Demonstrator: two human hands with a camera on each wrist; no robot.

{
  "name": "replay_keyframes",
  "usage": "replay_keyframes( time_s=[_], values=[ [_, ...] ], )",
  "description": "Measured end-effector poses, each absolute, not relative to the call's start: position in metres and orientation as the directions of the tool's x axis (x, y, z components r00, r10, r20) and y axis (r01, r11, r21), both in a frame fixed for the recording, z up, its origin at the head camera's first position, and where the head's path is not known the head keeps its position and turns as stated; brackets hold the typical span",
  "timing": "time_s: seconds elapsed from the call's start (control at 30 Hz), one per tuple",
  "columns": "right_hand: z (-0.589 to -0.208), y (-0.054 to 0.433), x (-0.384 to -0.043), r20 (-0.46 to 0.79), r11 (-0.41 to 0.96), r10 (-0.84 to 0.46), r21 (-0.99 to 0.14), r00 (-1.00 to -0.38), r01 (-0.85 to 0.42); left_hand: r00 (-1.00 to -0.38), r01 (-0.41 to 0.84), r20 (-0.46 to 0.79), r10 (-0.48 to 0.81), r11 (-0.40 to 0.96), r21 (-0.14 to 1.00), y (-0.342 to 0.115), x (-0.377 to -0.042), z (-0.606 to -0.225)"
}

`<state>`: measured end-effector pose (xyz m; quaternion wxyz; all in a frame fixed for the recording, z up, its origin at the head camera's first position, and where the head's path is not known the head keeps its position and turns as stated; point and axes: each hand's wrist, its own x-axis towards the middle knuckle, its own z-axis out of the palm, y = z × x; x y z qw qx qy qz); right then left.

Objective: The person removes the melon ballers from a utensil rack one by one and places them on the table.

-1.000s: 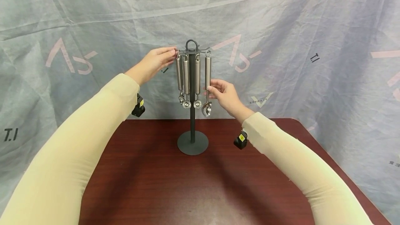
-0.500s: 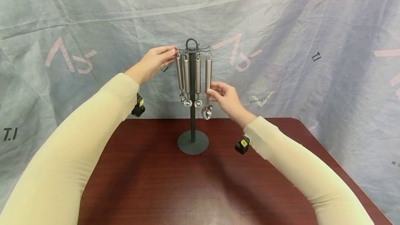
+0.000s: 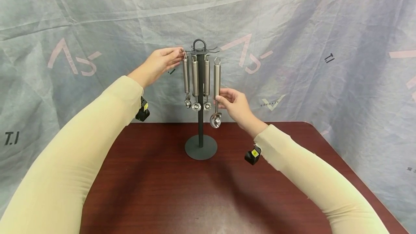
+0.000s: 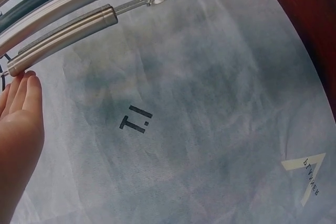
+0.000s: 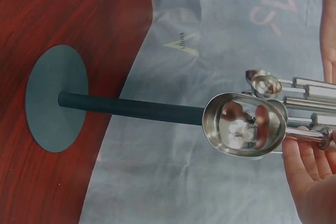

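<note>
In the head view, my right hand (image 3: pixel 237 104) pinches a steel ladle (image 3: pixel 215 120) low on its handle. The ladle hangs upright, its ring a little below the hook tip at the stand's right. Its oval bowl (image 5: pixel 244 125) fills the middle of the right wrist view. My left hand (image 3: pixel 159 64) pinches the outer end of a hook at the left of the dark utensil stand (image 3: pixel 200 127). In the left wrist view, its fingertips (image 4: pixel 32 80) lie right by the top of the leftmost steel handle (image 4: pixel 68 38). Several smaller ladles (image 3: pixel 196 78) hang around the post.
The stand's round base (image 3: pixel 195 151) rests on a reddish-brown table (image 3: pixel 182 198) near its back edge. A grey printed cloth (image 3: pixel 292 46) hangs behind the table. Black wrist cameras (image 3: pixel 252 155) sit below both sleeves.
My right hand has lowered the ladle, and its ring has come off the hook. The hanging ladles have shifted slightly. My left hand has stayed at the hook end.
</note>
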<state>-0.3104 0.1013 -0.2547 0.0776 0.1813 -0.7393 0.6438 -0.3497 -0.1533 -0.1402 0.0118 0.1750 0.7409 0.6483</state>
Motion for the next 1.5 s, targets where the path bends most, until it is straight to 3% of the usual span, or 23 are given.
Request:
replay_keyframes(
  time_s=[1.0,1.5],
  values=[
    [-0.278,0.097,-0.299,0.359,0.117,-0.223,-0.913,-0.906,-0.391,-0.959,0.254,0.229,0.169,0.141,0.957,-0.149,-0.351,-0.14],
    [-0.297,0.089,-0.293,0.344,0.083,-0.248,-0.924,-0.906,-0.374,-0.948,0.238,0.177,0.263,0.225,0.945,-0.148,-0.354,-0.136]
  ],
)
